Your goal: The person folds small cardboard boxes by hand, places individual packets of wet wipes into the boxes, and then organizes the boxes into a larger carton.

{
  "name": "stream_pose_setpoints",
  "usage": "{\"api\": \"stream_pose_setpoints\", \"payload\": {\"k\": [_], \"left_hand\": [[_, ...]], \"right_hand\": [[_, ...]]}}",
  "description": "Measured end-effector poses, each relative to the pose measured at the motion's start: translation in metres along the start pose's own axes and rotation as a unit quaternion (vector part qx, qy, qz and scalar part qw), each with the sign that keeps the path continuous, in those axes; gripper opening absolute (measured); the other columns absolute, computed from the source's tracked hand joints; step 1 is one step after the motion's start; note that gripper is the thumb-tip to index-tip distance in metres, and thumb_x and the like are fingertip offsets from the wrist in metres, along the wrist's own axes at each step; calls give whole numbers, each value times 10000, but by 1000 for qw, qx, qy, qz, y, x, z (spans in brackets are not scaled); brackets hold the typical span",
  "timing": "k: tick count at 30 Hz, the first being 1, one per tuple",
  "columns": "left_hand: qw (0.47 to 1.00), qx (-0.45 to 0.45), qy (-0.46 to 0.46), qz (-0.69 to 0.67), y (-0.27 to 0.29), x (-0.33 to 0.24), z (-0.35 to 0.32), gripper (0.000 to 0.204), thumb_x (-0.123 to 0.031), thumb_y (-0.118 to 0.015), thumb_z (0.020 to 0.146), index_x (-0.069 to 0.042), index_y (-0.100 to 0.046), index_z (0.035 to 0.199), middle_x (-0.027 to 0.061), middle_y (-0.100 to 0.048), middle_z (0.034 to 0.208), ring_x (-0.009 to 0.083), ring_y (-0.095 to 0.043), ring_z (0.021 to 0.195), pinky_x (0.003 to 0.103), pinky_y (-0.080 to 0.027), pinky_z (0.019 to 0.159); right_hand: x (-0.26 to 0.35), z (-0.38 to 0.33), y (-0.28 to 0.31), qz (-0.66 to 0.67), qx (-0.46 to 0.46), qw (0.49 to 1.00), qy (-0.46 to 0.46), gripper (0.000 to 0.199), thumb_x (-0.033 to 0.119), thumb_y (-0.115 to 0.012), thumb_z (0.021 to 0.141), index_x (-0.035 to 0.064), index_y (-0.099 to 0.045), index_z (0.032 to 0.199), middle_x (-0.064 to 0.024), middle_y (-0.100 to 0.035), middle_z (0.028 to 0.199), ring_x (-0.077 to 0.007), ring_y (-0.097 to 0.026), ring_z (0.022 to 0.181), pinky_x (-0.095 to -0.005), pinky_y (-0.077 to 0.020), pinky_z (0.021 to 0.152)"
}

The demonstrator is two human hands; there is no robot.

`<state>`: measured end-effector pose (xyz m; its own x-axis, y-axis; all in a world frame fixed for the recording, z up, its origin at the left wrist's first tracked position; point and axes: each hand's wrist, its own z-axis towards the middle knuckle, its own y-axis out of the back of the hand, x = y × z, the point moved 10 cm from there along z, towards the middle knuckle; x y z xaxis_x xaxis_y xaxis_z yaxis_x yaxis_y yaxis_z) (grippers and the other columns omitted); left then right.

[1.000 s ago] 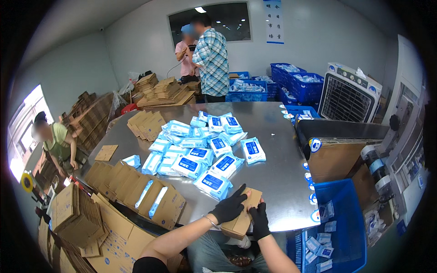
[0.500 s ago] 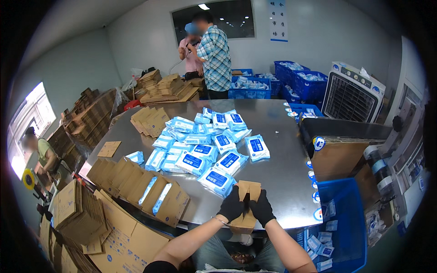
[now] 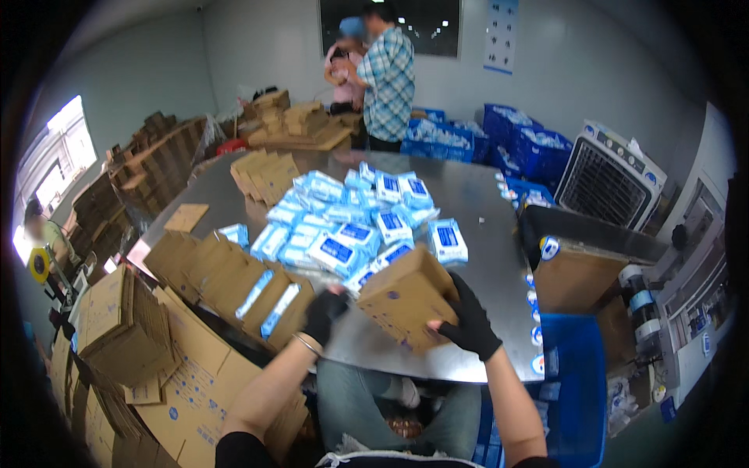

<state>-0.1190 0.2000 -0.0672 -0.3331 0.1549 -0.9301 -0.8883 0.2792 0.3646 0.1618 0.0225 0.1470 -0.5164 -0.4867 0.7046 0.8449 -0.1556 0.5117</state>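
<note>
My right hand (image 3: 473, 321), in a black fingerless glove, grips a brown cardboard box (image 3: 402, 300) by its right side. The box is tilted above the near part of the metal table (image 3: 499, 312). Left of it, and apart from it, my left hand (image 3: 324, 313) is smeared by motion, so its fingers are unclear. Beside that hand stands a row of open cardboard boxes (image 3: 207, 273); the nearest ones hold blue-and-white soft packs (image 3: 279, 312). Behind the held box lies a heap of similar packs (image 3: 335, 253), partly covered by it. One pack (image 3: 448, 242) lies to its right.
Flattened cartons (image 3: 125, 327) are stacked at the lower left. A blue crate (image 3: 581, 343) with packs stands right of the table. An air cooler (image 3: 605, 175) is at the back right. Two people (image 3: 388, 86) stand behind the table; another person (image 3: 56, 238) is at far left.
My right hand has lifted and tipped the box up from the table edge. My left hand has let go of it and moved left. The view has shifted slightly.
</note>
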Motion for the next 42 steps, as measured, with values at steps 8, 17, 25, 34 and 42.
{"api": "stream_pose_setpoints", "payload": {"k": [8,17,25,34,42], "left_hand": [[964,-13,46,262,11,-98,-85,418,-210,-554,884,32,-437,1204,326,-569,1112,463,-548,1059,482,-439,902],[955,-11,17,297,-12,-96,-76,428,-95,-463,859,-35,-392,1276,268,-644,822,434,-639,753,540,-493,686],[970,-20,6,240,10,-111,-100,338,-84,-461,876,-59,-394,1206,295,-626,889,459,-615,845,552,-460,736],[956,-8,38,292,-1,-98,-86,354,-113,-468,877,-61,-408,1222,272,-646,879,434,-640,814,547,-485,717],[942,17,44,332,-27,-113,-76,355,-98,-457,867,-25,-417,1212,275,-648,905,432,-642,862,534,-495,746]], "right_hand": [[22,27,-154,-169,251,953,27,229,300,-708,790,119,-705,930,-163,-548,1238,-293,-497,1148,-460,-372,979],[-219,97,-188,-429,307,837,-141,1015,729,-701,603,163,-430,1400,-191,-525,1272,-385,-534,1099,-496,-462,930],[-166,37,-171,-366,239,897,-62,1016,538,-796,591,281,-335,1458,-198,-439,1368,-419,-506,1150,-509,-442,945],[-196,-76,33,-481,165,821,-261,1153,608,-809,529,254,-278,1490,-210,-524,1187,-373,-538,1056,-488,-410,896],[-119,-82,19,-506,98,850,-111,813,540,-813,528,93,-539,1148,-149,-541,1001,-327,-526,947,-458,-375,788]]}}
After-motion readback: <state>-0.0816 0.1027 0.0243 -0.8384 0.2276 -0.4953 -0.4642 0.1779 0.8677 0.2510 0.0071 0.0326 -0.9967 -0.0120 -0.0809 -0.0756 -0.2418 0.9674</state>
